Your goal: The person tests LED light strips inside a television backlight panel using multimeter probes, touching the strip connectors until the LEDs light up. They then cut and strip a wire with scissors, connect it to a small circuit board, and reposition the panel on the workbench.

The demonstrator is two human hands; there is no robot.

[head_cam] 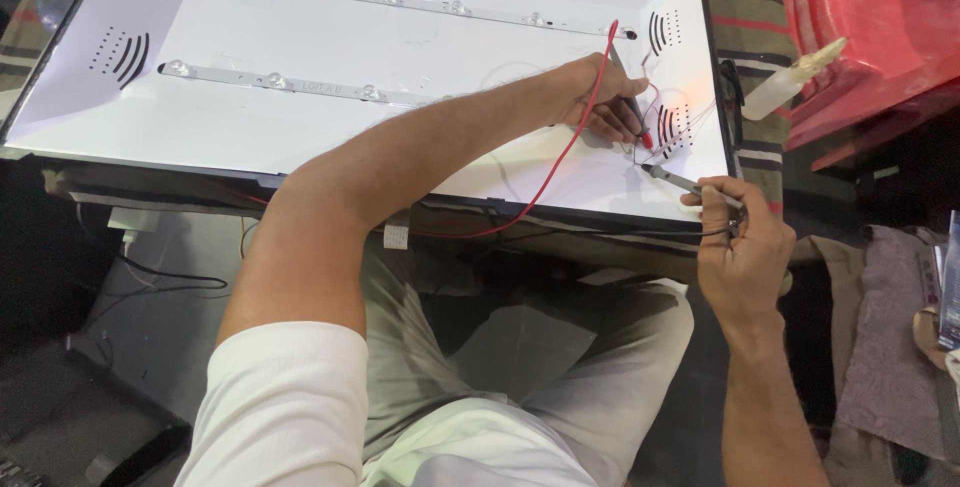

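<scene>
Head view, looking down over my lap at an opened flat panel (300, 137) with a white reflector sheet and two light strips (300, 87) running along its length. My left hand (600, 97) reaches across my body to the far right end of the panel, fingers curled closed around the red probe (643, 132), whose tip points down and slightly toward me; its red lead (560, 162) runs back from the top of that hand, over my forearm, and loops off the near edge of the panel. My right hand (738, 242) sits nearer to me and to the right of the left hand, just past the panel's near right corner, pinching the black probe (672, 179) between thumb and fingers. The black probe's long axis lies nearly flat, pointing up and leftward from my right hand toward the thin wires (650, 152) just below my left hand. The two probe tips stand near each other over those wires, red above, black below; whether either touches a contact I cannot tell. A white squeeze bottle (790, 82) lies well off to the right of both hands, beside a stack of red plastic stools (870, 27).
</scene>
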